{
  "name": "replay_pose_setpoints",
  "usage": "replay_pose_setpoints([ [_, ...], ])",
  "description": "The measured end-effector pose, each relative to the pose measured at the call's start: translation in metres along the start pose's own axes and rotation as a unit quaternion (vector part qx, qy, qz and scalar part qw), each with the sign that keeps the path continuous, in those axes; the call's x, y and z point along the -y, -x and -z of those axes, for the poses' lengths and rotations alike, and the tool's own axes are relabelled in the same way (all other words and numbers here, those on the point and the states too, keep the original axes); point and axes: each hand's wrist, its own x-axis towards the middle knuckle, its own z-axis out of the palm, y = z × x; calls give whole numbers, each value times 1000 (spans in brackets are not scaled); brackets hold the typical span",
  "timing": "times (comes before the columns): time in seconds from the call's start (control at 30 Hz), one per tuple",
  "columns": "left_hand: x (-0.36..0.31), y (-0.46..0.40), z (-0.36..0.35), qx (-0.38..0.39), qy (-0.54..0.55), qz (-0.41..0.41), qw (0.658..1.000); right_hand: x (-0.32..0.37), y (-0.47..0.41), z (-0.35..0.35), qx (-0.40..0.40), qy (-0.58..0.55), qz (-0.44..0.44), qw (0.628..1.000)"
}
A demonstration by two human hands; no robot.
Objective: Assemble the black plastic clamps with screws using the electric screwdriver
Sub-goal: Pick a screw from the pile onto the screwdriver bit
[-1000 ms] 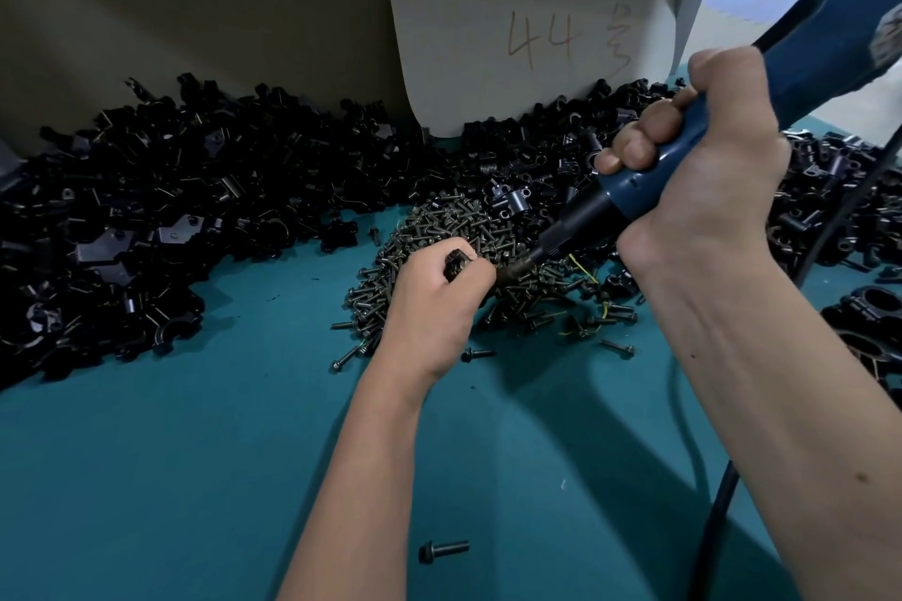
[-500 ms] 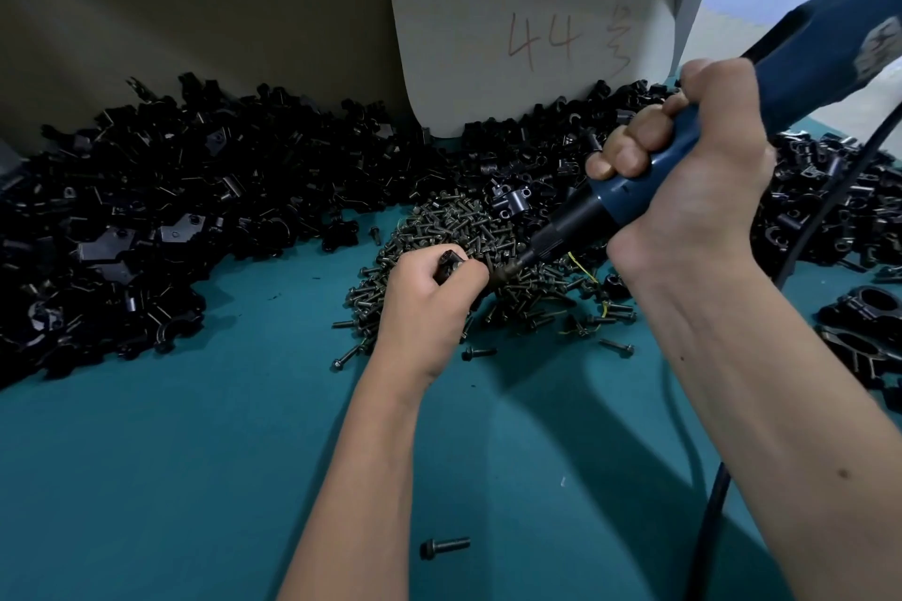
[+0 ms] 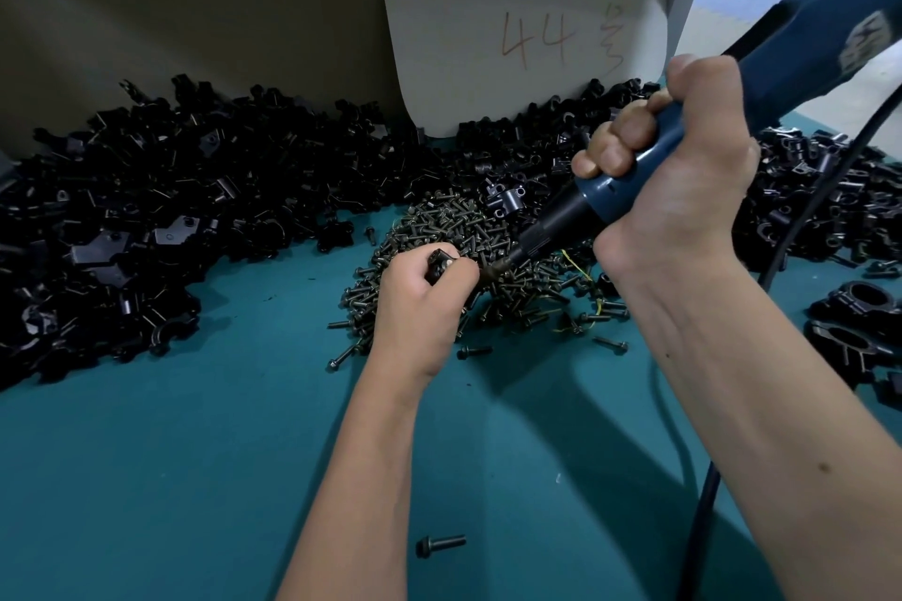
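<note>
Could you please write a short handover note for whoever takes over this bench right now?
Left hand grips one black clamp above the screw pile.
Right hand grips the electric screwdriver, its bit at that clamp's side.
Loose clamp parts are heaped along the back; some larger black pieces lie at the right.
Done: one screw apparently being driven.
Left: finish it, then the heap.

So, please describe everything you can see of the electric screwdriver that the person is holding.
The electric screwdriver has a dark blue body that looks like plastic, narrowing to a black nose with a thin metal bit. It is tilted, its tip pointing down and left to the small black clamp held in the left hand. The right hand grips its body, fingers curled around it. A black cable hangs beside it. Its upper end is blurred and leaves the picture.
</note>
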Motion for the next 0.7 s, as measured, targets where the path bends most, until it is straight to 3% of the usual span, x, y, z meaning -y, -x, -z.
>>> replay_pose_setpoints([
  [0.43, -3, 1, -3, -4, -17, -11, 1000, 2, -1, 0, -41, 3, -15, 999],
  [0.7, -6, 3, -14, -62, -65, -39, 995, 5, -6, 2, -77, 1, -21, 997],
])
